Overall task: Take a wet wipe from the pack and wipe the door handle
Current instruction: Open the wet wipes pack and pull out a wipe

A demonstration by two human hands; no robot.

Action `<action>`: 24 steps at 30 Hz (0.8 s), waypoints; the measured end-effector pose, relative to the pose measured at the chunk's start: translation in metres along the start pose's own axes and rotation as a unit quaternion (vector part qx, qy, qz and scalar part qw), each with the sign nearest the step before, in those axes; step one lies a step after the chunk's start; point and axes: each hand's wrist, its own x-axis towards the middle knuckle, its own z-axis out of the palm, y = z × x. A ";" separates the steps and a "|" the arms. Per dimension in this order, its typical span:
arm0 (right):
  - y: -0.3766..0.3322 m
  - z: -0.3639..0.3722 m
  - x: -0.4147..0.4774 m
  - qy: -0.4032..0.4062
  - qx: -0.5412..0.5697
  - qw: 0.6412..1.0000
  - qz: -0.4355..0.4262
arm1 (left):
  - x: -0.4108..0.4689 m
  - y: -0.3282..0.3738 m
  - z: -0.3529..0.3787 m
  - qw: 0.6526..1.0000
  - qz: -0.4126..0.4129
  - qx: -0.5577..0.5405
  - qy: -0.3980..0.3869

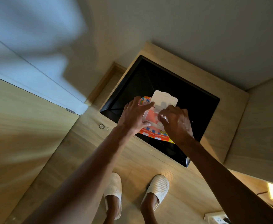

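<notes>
Pack (154,136) lies at black surface's (197,109) near edge, left hand (135,114) atop it.

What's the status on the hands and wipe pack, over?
Left hand rests on wipe pack, lid flipped open. Right hand curled at the opening, pull unconfirmed. Nothing blocking.
</notes>
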 end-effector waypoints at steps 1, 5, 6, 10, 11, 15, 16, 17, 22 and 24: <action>0.000 0.000 0.001 -0.002 -0.004 1.000 -0.005 | 0.000 0.000 0.000 1.000 -0.001 0.007 0.002; -0.004 -0.001 0.004 -0.007 -0.008 1.000 0.007 | 0.002 0.003 0.002 1.000 0.002 0.027 0.003; -0.004 0.000 0.004 -0.006 -0.001 1.000 0.016 | 0.001 0.004 0.003 1.000 0.005 0.018 0.005; -0.005 0.000 0.005 -0.010 0.032 0.998 0.049 | -0.002 0.002 0.009 1.000 0.000 -0.020 0.024; -0.006 0.000 0.005 -0.010 0.040 0.998 0.053 | -0.002 0.001 0.010 0.999 -0.002 -0.017 0.028; -0.011 0.000 0.005 -0.006 0.062 0.998 0.034 | -0.003 0.003 0.008 1.000 -0.011 -0.005 0.021; -0.012 -0.001 0.004 -0.007 0.061 0.998 0.027 | -0.003 0.004 0.007 1.000 -0.013 -0.002 0.019; -0.012 -0.002 0.003 -0.012 0.056 0.998 0.020 | -0.003 0.005 0.007 1.000 -0.014 0.001 0.019; -0.013 -0.006 0.001 -0.037 0.005 0.999 -0.023 | -0.003 0.006 0.005 1.000 -0.023 -0.005 0.014; -0.007 -0.008 0.004 -0.025 0.010 1.000 0.016 | -0.005 0.007 0.004 1.000 -0.022 -0.004 0.015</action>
